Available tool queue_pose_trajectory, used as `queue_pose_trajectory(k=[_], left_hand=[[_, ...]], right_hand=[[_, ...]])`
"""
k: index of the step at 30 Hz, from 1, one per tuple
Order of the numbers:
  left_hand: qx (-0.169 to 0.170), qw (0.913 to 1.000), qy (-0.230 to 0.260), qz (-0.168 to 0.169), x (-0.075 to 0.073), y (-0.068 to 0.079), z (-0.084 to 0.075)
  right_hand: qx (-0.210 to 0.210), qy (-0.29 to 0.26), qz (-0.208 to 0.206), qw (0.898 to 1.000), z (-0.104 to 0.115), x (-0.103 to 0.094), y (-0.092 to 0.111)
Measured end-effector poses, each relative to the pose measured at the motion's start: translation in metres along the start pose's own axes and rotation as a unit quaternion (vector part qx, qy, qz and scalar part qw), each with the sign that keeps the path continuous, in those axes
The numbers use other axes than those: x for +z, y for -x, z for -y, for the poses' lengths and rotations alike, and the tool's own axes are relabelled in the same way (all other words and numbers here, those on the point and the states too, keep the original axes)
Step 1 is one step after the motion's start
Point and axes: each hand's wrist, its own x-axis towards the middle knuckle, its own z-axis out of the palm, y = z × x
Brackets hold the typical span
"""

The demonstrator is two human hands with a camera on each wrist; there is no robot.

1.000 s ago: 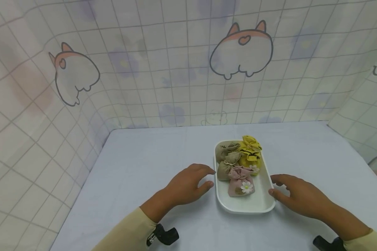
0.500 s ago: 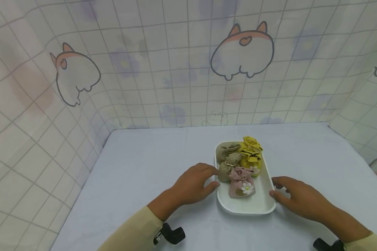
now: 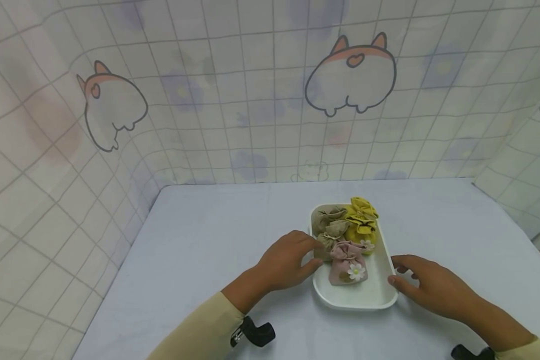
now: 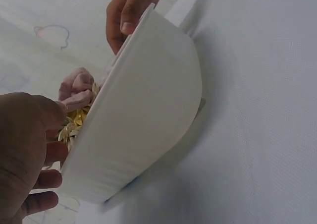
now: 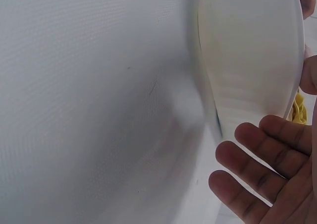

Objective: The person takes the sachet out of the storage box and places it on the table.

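Observation:
A white tray (image 3: pixel 377 287) holds several small drawstring pouches. In it a pink pouch (image 3: pixel 342 274) with a white flower lies nearest the front. Behind it are greenish-beige pouches (image 3: pixel 326 218) on the left and yellow pouches (image 3: pixel 361 231) on the right. My left hand (image 3: pixel 288 260) reaches over the left rim, its fingertips beside the front beige pouch and the pink one; contact is unclear. In the left wrist view, the fingers (image 4: pixel 47 179) are loosely bent. My right hand (image 3: pixel 434 286) is at the right rim, thumb at the edge and relaxed fingers (image 5: pixel 252 159) outside the wall.
The tray stands on a table with a white cloth (image 3: pixel 220 225). Behind and on both sides hangs a checked curtain (image 3: pixel 270 100) with cartoon dog prints. Black wrist mounts (image 3: pixel 256 332) sit by both cuffs.
My left hand has moved right, from outside the left rim to over the tray beside the pouches. The right hand keeps its place at the right rim. The head view has shifted slightly.

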Motion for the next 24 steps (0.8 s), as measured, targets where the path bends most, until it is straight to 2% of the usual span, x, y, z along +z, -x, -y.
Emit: queue_pose_trajectory(k=[7,15,24], left_hand=[[0.02,0.9996,-0.008,-0.017,-0.001,-0.004,-0.002],[0.021,0.9997,-0.006,-0.008,-0.003,-0.011,-0.009],[0.018,0.9992,-0.031,-0.018,0.009,-0.019,-0.008]], right_hand=[[-0.004,-0.001,-0.003,1.0,0.001,0.0,0.001],[-0.006,-0.001,-0.005,1.0,0.0,0.001,0.001],[-0.006,-0.004,-0.006,1.0,0.0,0.001,0.001]])
